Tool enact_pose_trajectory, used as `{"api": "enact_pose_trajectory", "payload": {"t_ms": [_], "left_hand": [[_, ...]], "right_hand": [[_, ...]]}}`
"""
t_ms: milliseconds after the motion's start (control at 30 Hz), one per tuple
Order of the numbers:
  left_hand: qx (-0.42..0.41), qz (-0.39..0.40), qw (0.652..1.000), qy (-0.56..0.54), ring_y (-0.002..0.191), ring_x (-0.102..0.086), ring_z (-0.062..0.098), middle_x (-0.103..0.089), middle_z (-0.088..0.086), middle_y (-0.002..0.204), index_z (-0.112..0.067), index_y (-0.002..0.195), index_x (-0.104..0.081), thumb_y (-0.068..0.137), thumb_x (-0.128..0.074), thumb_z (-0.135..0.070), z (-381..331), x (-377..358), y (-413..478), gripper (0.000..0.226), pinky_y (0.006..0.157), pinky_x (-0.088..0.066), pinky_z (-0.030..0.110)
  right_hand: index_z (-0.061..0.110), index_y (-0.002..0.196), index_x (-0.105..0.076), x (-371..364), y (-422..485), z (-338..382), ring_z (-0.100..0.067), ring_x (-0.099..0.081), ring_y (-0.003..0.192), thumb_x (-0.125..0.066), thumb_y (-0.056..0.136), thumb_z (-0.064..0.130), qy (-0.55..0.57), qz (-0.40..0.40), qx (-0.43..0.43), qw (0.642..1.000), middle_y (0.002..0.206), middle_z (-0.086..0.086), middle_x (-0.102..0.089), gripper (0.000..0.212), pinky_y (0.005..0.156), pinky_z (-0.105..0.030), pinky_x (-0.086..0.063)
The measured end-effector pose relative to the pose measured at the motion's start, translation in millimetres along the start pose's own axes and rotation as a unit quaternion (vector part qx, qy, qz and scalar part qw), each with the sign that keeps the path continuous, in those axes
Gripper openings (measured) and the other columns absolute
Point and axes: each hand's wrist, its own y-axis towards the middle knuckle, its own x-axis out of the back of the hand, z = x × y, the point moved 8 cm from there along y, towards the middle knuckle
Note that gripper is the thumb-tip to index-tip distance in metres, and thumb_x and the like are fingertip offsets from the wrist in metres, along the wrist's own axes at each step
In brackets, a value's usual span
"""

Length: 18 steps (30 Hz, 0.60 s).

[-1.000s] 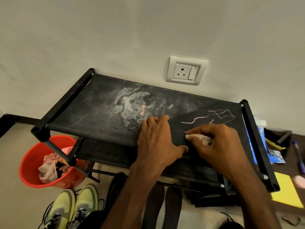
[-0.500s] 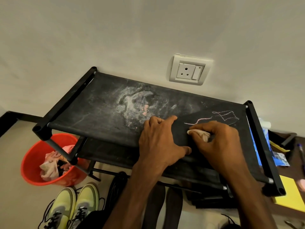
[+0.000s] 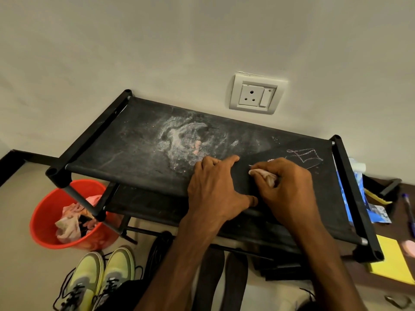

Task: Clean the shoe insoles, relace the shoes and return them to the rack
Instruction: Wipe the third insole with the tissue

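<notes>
Head view, looking down. The left hand (image 3: pixel 215 189) lies flat on the black fabric top shelf of the rack (image 3: pixel 134 158), fingers spread and nearly straight, pressing the fabric and holding nothing. Just to its right, almost touching its thumb, the right hand (image 3: pixel 289 189) has its fingers curled round a wadded pale cloth (image 3: pixel 265 176), and the tip of the wad is pressed onto the shelf. Just beyond the right hand's knuckles we note pinkish chalk marks (image 3: pixel 303 156): a boxy outline crossed by zigzag lines, and a short wavy stroke reaching toward the cloth. We can make out no letters or words in them. Beyond and left of the left hand's fingertips spreads a whitish powdery smear (image 3: pixel 186 140) with a small pink spot in it. Below the wrists, on the floor, two dark insoles (image 3: pixel 222 279) lie side by side. Left of the left forearm stands a pair of yellow-green shoes (image 3: pixel 101 277), black laces trailing at the sides, toes toward the rack. Further left, partly under the rack's corner, a red bucket (image 3: pixel 45 216) holds crumpled rags (image 3: pixel 69 223). On the wall beyond both hands sits a white socket plate (image 3: pixel 257 96). Right of the right hand, past the rack's end rail, we see a blue printed packet (image 3: pixel 359 198), its print too small to read, a yellow pad (image 3: pixel 388 263) and a pen (image 3: pixel 407 209).
</notes>
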Motion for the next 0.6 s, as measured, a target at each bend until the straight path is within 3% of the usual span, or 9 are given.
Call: {"api": "enact_pose_trajectory", "payload": {"t_ms": [167,400,600], "left_hand": [[0.006,-0.011,1.000,-0.007,0.133,-0.034,0.019,-0.039,-0.004,0.140,-0.046,0.149,-0.034,0.062,-0.086,-0.063,0.1,1.3,1.0,0.103,0.098,-0.041,0.034],[0.007,-0.015,1.000,-0.011,0.134,-0.034,0.019,-0.039,-0.003,0.143,-0.046,0.149,-0.035,0.063,-0.087,-0.061,-0.3,1.5,-1.2,0.102,0.102,-0.040,0.034],[0.000,-0.018,1.000,-0.017,0.133,-0.036,0.019,-0.040,-0.002,0.138,-0.044,0.150,-0.036,0.067,-0.087,-0.050,0.0,0.8,-0.8,0.098,0.095,-0.038,0.029]], "right_hand": [[0.039,0.086,-0.080,11.3,-2.5,-4.6,0.000,-0.069,0.081,-0.076,0.079,0.039,-0.005,0.121,-0.004,0.993,0.085,0.023,-0.073,0.009,0.074,-0.040,-0.060],[0.036,0.089,-0.078,24.5,-0.8,-15.4,-0.013,-0.071,0.084,-0.076,0.084,0.034,-0.044,-0.025,-0.045,0.998,0.089,0.014,-0.075,0.006,0.075,-0.044,-0.059],[0.035,0.091,-0.077,-0.2,-3.6,11.1,-0.011,-0.068,0.080,-0.074,0.085,0.031,-0.018,0.038,0.021,0.999,0.086,0.012,-0.073,0.008,0.070,-0.042,-0.058]]}}
